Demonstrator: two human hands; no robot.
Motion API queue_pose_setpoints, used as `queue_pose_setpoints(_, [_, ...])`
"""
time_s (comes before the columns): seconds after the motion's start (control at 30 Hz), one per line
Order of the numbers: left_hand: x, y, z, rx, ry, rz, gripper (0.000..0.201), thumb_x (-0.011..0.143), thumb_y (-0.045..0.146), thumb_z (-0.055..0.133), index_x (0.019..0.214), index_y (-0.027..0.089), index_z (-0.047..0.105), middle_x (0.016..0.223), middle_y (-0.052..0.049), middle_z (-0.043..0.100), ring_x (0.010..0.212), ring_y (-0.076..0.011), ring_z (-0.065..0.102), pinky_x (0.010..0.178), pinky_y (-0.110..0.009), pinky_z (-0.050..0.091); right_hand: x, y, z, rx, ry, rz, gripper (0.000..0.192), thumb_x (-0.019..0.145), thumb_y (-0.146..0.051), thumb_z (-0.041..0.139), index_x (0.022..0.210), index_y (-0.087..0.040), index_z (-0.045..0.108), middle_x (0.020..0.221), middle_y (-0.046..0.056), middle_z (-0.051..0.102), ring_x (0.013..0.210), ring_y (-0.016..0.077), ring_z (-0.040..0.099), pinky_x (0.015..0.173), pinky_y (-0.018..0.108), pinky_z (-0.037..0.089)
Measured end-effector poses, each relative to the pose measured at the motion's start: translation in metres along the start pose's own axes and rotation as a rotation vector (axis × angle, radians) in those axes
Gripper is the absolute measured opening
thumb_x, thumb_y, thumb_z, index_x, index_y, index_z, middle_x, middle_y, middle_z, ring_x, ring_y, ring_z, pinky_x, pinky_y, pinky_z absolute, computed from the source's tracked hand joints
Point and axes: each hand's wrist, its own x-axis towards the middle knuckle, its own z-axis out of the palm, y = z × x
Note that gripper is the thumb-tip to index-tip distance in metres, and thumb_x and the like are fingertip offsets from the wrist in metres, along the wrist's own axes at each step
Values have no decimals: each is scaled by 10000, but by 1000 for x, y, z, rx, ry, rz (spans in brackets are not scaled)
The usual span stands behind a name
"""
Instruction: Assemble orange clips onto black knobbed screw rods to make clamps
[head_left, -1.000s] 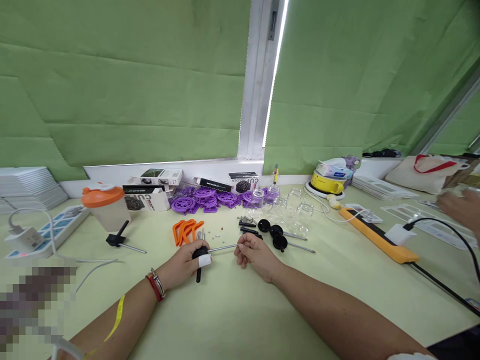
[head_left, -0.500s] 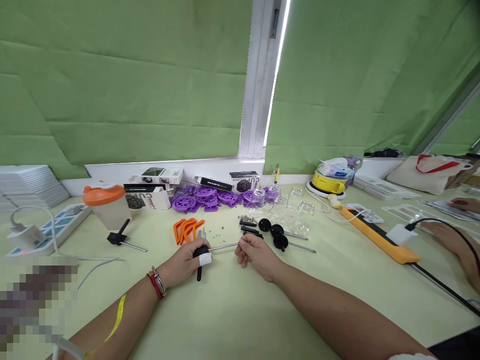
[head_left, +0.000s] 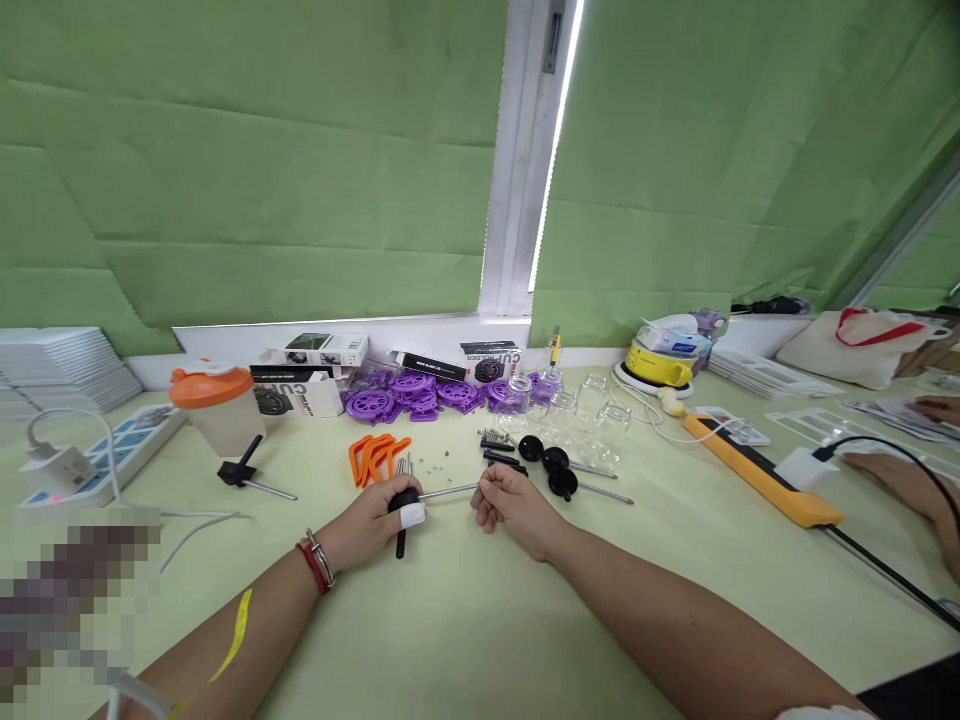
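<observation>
- Pale green table [head_left: 465, 620] runs up to a white window sill, with green blinds filling the wall behind it.
- Both forearms reach in from the bottom edge and meet near the middle of the table, resting on its surface.
- Left hand [head_left: 371, 520] lies knuckles up, fingers curled tight around a black handle [head_left: 402, 530]; one finger has a white wrap, and the wrist carries a red band and a metal bangle.
- A thin metal rod [head_left: 448, 491] runs from that handle to the right hand [head_left: 510, 505], whose fingertips are closed on the rod's far end.
- The two hands sit close together, joined only by the rod; whether the rod is fixed into the handle cannot be made out.
- Just beyond the left hand lie orange clips [head_left: 373, 458] and a few small screws, too tiny to tell apart.
- Just beyond the right hand lie black knobs with rods [head_left: 559, 472] and a small spring.
- Farther back are purple wheels [head_left: 409, 392], clear jars [head_left: 592, 420] that are hard to separate, and printed boxes.
- Well to the left of the left hand stands an orange-lidded cup [head_left: 214, 405]; a blurred patch hides the corner nearer.
- Far to the right, another person's hands [head_left: 911, 470] rest by an orange power strip [head_left: 757, 468], cut off at the frame edge.
</observation>
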Motion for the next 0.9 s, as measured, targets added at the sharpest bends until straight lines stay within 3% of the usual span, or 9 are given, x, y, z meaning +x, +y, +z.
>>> queue_pose_setpoints(0.33, [0, 2, 0, -17, 3, -6, 344, 808, 514, 519, 927, 191, 509, 651, 46, 391, 513, -100, 389, 474, -222, 347, 0, -1, 0, -23, 8, 5, 365, 801, -531, 552, 759, -171, 505, 737, 34, 612, 563, 112, 556, 518, 268, 436])
queue_pose_setpoints(0.53, [0, 1, 0, -10, 3, 4, 322, 813, 494, 521, 912, 188, 510, 652, 48, 396, 507, -95, 386, 475, -224, 339, -1, -1, 0, 59, -1, 0, 322, 761, -457, 625, 884, -196, 483, 731, 2, 592, 565, 121, 559, 509, 268, 433])
queue_pose_setpoints(0.9, [0, 0, 0, -9, -5, 1, 314, 821, 485, 521, 917, 187, 503, 666, 50, 395, 506, -88, 381, 469, -221, 337, -1, -2, 1, -14, 2, -7, 318, 785, -486, 585, 774, -184, 484, 747, 21, 611, 557, 111, 549, 523, 271, 431])
